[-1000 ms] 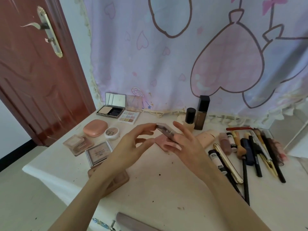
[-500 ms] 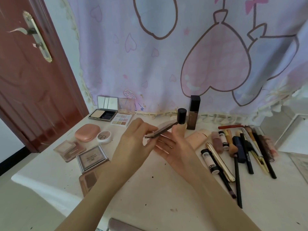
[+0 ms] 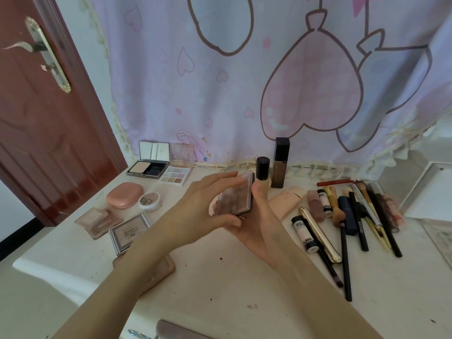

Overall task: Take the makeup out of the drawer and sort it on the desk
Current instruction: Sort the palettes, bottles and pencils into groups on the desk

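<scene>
Gripping a small eyeshadow palette (image 3: 236, 195) above the desk (image 3: 244, 289) centre, the left hand (image 3: 195, 211) curls fingers over its top and thumb under — the right hand (image 3: 256, 221) cradles its right edge. Compacts (image 3: 124, 194) lie left; pencils and brushes (image 3: 354, 216) lie right; two bottles (image 3: 281, 165) stand far, just behind.

brown palette (image 3: 163, 267) mostly under left forearm, bottom-edge object (image 3: 176, 330) cut off, perhaps drawer

Palette (image 3: 236, 195): small, square, clear-lidded, mauve pans; tilted above desk (image 3: 220, 285), held between left hand (image 3: 195, 211) and right hand (image 3: 256, 223).
</scene>
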Motion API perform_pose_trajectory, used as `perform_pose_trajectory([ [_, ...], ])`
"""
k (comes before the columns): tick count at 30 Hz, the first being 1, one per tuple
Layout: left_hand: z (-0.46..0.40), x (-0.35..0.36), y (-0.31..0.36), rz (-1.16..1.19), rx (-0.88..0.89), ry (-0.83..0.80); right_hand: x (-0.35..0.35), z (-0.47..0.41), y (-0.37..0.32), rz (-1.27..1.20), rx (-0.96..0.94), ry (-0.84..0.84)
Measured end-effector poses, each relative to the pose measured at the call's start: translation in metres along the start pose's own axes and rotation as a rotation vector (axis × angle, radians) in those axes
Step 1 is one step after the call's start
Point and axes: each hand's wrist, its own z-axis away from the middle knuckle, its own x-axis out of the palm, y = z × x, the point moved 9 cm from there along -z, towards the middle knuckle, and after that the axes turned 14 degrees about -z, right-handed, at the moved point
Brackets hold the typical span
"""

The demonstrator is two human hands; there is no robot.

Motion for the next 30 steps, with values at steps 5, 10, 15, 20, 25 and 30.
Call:
perform_pose_trajectory([
  [5, -0.002, -0.007, 0.004, 0.003, -0.007, -0.051, 0.002, 0.0, 0.0, 0.01, 0.007, -0.029],
  [10, -0.002, -0.011, 0.005, 0.052, -0.009, -0.069, 0.006, 0.002, 0.001, -0.021, 0.025, -0.051],
  [15, -0.002, -0.02, -0.003, 0.115, -0.056, -0.116, 0.012, 0.006, -0.001, -0.087, 0.017, -0.032],
  [20, -0.01, -0.038, -0.014, 0.246, -0.109, -0.064, 0.006, 0.009, 0.002, -0.134, 0.042, 0.082],
  [25, -0.023, -0.052, -0.036, 0.385, -0.165, 0.072, 0.003, 0.008, 0.01, -0.064, 0.144, 0.111],
  [30, -0.053, -0.05, -0.062, 0.285, -0.154, 0.059, 0.001, -0.013, 0.009, -0.114, 0.161, 0.215],
])
